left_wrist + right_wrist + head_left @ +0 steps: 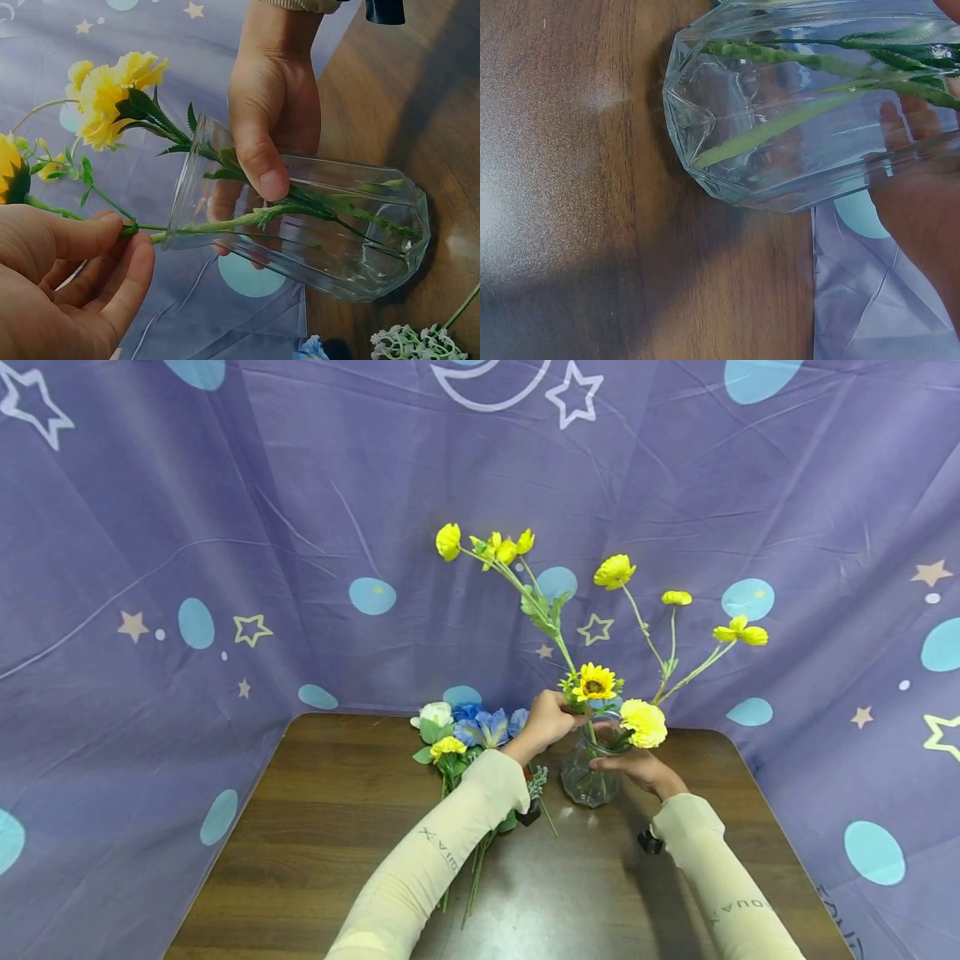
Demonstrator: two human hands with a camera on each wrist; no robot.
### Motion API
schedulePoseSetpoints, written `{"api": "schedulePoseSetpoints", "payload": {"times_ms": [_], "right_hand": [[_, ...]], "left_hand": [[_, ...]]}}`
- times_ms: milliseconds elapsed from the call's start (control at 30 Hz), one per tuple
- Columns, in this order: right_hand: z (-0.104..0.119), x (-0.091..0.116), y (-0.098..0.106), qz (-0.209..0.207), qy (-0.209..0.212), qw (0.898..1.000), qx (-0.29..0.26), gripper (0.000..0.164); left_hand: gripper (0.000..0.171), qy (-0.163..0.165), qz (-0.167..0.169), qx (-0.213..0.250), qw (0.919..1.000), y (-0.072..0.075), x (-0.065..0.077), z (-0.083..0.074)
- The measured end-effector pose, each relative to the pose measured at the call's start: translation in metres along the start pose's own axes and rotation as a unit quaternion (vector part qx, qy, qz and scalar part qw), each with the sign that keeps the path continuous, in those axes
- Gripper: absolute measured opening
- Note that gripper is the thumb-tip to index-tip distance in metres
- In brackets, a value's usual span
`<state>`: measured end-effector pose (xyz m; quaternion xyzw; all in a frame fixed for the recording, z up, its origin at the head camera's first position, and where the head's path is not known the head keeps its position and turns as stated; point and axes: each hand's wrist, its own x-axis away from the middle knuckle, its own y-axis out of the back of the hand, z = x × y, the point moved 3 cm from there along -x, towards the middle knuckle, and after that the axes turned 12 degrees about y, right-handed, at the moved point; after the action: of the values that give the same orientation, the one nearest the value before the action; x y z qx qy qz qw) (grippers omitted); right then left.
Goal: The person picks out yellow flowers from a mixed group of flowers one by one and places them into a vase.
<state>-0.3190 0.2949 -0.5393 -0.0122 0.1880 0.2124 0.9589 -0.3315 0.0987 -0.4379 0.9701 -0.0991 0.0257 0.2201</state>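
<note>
A clear glass vase [588, 783] stands on the table with several green stems inside it. My right hand [641, 771] grips its side, the thumb across the glass in the left wrist view. At the vase's mouth my left hand [551, 720] pinches the thin green stem of a sunflower [596, 682], its fingertips close to the rim. A pale yellow carnation [643, 723] leans over the right of the rim. Tall yellow blooms spread above, one spray [498, 550] to the left and another bloom [615, 572] to the right. In the right wrist view, stem ends show through the vase base [705, 142].
Left of the vase, partly behind my left sleeve, lies a pile of flowers: a white one [435, 716], blue ones [483, 728] and a yellow one [447, 747]. Their stems point toward the front of the wooden table [330, 818]. A purple patterned curtain [300, 485] surrounds the table's back and sides.
</note>
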Motion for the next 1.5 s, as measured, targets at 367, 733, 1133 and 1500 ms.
{"api": "schedulePoseSetpoints", "payload": {"times_ms": [367,733,1133,1500], "right_hand": [[-0.005,-0.001,0.005,0.012,-0.007,1.0,0.008,0.061],[-0.003,-0.001,0.001,-0.003,-0.038,0.999,0.006,0.061],[-0.001,0.0,0.0,-0.006,-0.057,0.998,-0.003,0.062],[-0.002,0.0,0.0,-0.009,-0.051,0.999,0.0,0.063]], "left_hand": [[0.012,0.034,-0.009,0.021,0.9992,-0.001,-0.004,0.006],[0.014,0.023,-0.007,-0.014,0.9996,-0.002,-0.004,0.012],[0.025,0.017,0.017,0.015,0.9996,-0.003,-0.004,0.02],[0.024,0.017,0.022,0.037,0.9989,-0.002,-0.004,0.025]]}}
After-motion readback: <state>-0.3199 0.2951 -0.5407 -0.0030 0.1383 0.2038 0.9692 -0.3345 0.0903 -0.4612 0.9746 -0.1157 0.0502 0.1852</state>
